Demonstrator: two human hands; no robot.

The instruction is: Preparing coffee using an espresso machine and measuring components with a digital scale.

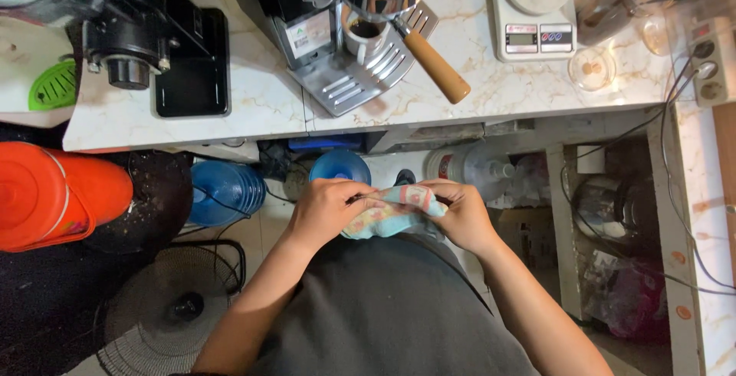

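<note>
Both the left hand (326, 211) and right hand (460, 215) are closed around a crumpled pale-blue and pink soft cloth (395, 211), held at the waist, at six o'clock from the wooden-handled steel portafilter (414, 39). It looks light and limp, best pinched by its bunched edges.

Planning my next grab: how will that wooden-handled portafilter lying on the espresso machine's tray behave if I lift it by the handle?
The portafilter looks rigid, and probably head-heavy: a metal basket on a slim wooden handle. Its smooth rounded handle juts over the drip tray edge, so a nudge might pivot or roll it. Both hands hold a floppy cloth.
</note>
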